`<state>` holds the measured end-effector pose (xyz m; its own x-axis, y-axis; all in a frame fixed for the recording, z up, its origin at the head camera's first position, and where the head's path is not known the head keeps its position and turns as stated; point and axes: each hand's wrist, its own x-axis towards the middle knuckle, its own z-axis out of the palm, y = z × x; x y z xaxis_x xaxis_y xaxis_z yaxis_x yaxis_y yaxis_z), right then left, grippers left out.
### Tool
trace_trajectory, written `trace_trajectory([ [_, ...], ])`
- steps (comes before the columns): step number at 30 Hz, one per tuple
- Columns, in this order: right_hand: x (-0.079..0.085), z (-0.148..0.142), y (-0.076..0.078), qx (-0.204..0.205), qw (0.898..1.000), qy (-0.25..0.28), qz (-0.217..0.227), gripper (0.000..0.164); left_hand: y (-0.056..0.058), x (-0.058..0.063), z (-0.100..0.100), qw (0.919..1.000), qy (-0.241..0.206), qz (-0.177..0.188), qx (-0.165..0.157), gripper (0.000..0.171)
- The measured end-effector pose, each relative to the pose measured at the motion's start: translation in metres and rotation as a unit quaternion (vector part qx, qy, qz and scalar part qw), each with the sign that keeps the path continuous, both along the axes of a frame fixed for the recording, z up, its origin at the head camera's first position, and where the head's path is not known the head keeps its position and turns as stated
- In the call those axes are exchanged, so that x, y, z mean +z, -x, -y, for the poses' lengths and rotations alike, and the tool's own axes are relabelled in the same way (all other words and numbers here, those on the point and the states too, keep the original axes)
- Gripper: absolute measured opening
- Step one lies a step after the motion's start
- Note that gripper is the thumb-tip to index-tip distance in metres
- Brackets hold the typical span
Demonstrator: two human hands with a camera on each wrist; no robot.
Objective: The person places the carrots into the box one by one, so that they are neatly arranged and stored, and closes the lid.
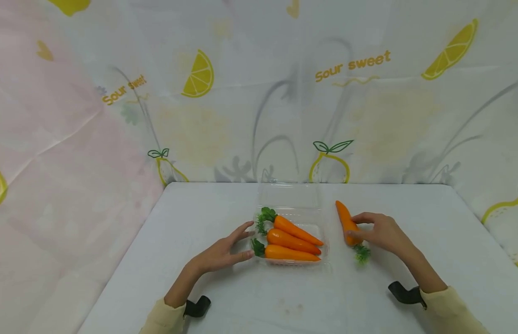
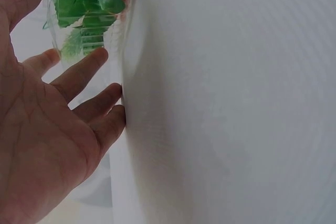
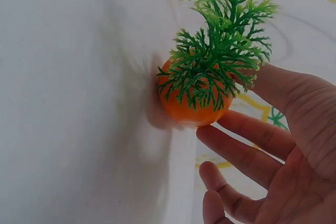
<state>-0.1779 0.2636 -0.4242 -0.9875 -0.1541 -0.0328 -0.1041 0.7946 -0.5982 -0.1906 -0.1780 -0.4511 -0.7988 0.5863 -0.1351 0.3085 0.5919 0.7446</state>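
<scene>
A clear plastic clamshell box (image 1: 289,262) stands on the table with its lid (image 1: 290,195) folded back. Three orange carrots (image 1: 293,242) lie side by side in it, green tops toward the left. My left hand (image 1: 219,254) is spread at the box's left side, fingers fairly straight; in the left wrist view its fingertips are by the clear wall, with green leaves (image 2: 79,3) behind the plastic. To the right of the box lies another carrot (image 1: 344,221), its feathery top (image 3: 220,51) toward me. My right hand (image 1: 386,233) holds it between thumb and fingers.
The white table (image 1: 209,204) ends at a hanging cloth (image 1: 242,116) printed with lemons behind it. Black wrist mounts (image 1: 197,307) sit below both hands, near the light sleeves.
</scene>
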Motion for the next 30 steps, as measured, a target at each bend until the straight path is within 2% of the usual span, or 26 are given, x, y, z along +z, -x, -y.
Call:
trace_trajectory([
  [17,-0.007,-0.018,0.008,-0.002,0.996,0.052,0.075,0.057,-0.001,0.003,-0.001,1.0000,0.003,-0.001,0.002,0.079],
  [30,-0.003,-0.029,0.004,0.019,0.998,0.031,0.045,0.045,-0.003,0.003,-0.001,1.0000,0.001,0.000,0.002,0.080],
])
